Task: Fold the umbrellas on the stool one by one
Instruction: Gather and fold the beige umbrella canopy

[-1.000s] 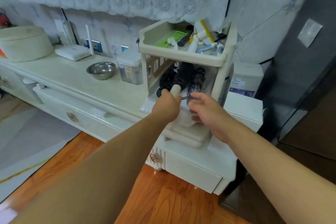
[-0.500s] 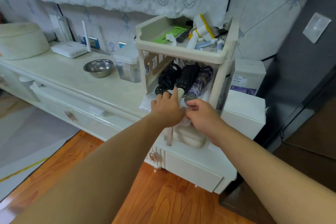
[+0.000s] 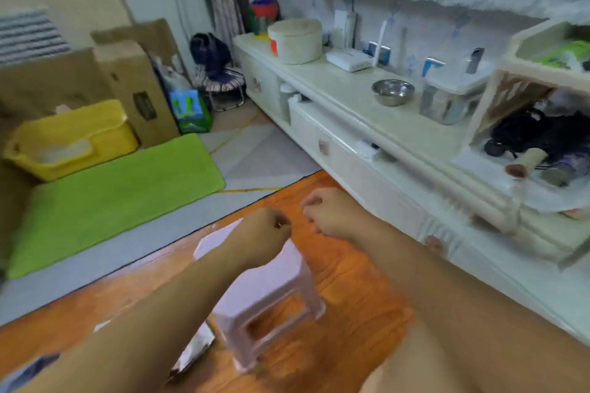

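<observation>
Umbrellas (image 3: 539, 140), already collapsed into dark bundles, lie side by side on the lower level of a cream rack (image 3: 498, 86) at the right edge of the view, which stands on the long white desk (image 3: 351, 99). One has a pale, cylindrical handle (image 3: 531, 158) pointing outward, and a reddish-brown round cap (image 3: 516, 171) shows beside it. Their fabric looks black, with a purplish patch lower down (the colours smear into one another there). The stool (image 3: 268, 300) is a small white plastic one standing on the orange wooden floor (image 3: 348, 290) in the lower middle, with nothing visible on the part of its top that can be seen.

Motion blur softens the whole picture. The rack is cut off by the right border, so how many umbrellas it holds cannot be counted with certainty. Much of the stool's seat is covered by the left forearm, and a pale, shiny scrap near its foot is too blurred to identify.

Both hands hover over the floor just above the stool, close together but not touching. The left hand (image 3: 261, 233) has its fingers curled into a loose fist and nothing can be seen in it. The right hand (image 3: 329, 214) is likewise curled inward, fingertips bent toward the palm, with nothing visible in its grasp. Neither touches the stool or the umbrellas, which lie well apart from them, up on the desk.
</observation>
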`<action>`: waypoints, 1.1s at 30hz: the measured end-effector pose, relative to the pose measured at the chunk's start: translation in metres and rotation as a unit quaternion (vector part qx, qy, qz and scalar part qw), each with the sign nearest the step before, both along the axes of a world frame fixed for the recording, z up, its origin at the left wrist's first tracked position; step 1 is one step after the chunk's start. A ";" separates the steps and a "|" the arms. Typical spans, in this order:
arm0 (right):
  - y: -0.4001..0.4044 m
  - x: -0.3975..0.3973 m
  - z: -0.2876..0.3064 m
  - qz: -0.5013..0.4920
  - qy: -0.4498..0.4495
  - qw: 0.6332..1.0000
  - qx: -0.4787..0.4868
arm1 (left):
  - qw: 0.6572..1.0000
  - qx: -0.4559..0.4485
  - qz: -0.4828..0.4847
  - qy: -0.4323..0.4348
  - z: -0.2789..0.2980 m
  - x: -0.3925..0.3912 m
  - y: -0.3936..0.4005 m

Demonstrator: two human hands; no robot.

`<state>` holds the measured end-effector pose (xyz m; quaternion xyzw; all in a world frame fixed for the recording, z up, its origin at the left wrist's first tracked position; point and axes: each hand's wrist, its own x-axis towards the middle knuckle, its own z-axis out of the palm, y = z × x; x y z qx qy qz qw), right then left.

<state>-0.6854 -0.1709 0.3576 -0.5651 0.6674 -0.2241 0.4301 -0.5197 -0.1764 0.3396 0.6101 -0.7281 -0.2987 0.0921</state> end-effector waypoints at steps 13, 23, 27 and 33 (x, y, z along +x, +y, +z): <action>0.035 0.241 -0.068 0.286 0.065 0.950 0.107 | 0.939 0.165 0.301 0.035 -0.078 0.306 0.157; 0.012 0.353 -0.184 0.258 -0.004 0.941 0.220 | 0.884 0.307 0.348 -0.050 -0.292 0.388 0.182; 0.019 0.387 -0.247 0.254 0.000 0.932 0.257 | 0.854 0.323 0.406 -0.036 -0.370 0.424 0.209; 0.033 0.418 -0.308 0.233 0.017 0.919 0.316 | 0.811 0.374 0.450 0.001 -0.433 0.448 0.254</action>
